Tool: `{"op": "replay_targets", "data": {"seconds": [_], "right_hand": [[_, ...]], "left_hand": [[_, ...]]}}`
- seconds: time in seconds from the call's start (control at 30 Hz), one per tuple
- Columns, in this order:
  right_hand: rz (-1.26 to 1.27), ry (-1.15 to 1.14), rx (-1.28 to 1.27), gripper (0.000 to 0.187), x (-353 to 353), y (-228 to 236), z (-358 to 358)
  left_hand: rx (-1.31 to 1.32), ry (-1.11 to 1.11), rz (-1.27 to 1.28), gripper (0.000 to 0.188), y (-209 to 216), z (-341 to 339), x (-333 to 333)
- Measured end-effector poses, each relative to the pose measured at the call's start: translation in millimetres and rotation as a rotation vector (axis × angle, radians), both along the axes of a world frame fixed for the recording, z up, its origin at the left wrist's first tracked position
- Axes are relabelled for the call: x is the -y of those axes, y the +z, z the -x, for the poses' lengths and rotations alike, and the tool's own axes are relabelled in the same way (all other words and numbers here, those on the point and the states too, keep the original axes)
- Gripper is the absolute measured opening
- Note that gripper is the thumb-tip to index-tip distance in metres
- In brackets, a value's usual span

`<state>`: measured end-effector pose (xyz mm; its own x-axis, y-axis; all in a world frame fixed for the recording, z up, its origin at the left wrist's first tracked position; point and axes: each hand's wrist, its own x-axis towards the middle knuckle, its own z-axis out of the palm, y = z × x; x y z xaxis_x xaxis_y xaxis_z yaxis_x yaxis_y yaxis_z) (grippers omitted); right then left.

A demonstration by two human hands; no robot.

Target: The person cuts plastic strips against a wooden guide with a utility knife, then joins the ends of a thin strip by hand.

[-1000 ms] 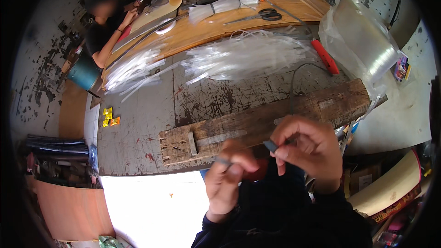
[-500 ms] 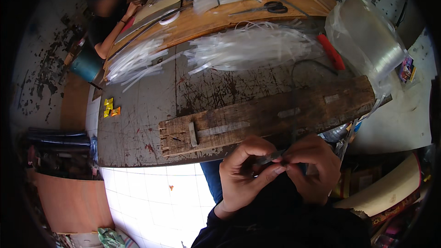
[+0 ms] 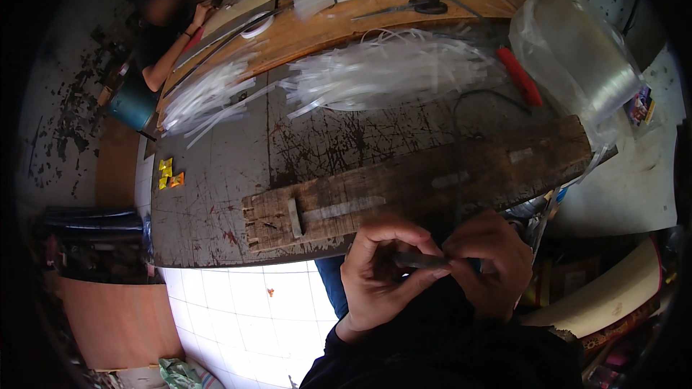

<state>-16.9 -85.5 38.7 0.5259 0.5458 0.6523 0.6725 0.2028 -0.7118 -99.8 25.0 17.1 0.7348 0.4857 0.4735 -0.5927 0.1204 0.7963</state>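
While left hand (image 3: 375, 292) and right hand (image 3: 504, 245) pinch dark grey strip (image 3: 418, 261) between fingertips | place: on near side of wooden plank (image 3: 404, 194), by tabletop (image 3: 209, 223) edge | handling: steady left pinch, small right-finger movements advisable

Small, narrow, dark-grey flat piece (image 3: 420, 261), material unclear, nearly level, held at the fingertips of the left hand (image 3: 378, 266) and right hand (image 3: 496, 263), partly hidden by fingers, right end at the meeting fingertips.
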Motion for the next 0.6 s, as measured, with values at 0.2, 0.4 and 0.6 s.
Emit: {"op": "replay_targets", "data": {"seconds": [0.2, 0.4, 0.6], "right_hand": [[0.02, 0.047, -0.07, 0.025, -2.6, -2.7, -6.1], [0.055, 0.065, -0.15, 0.023, -7.6, -4.4, -9.7], [0.089, 0.065, -0.198, 0.02, -11.3, -2.4, -17.5]], "left_hand": [[0.007, -0.051, 0.07, 0.04, -0.5, -4.5, -3.8], [-0.091, -0.029, 0.061, 0.038, -1.1, -6.7, -9.2], [-0.145, 0.007, 0.112, 0.038, 2.4, -11.8, -11.1]]}}
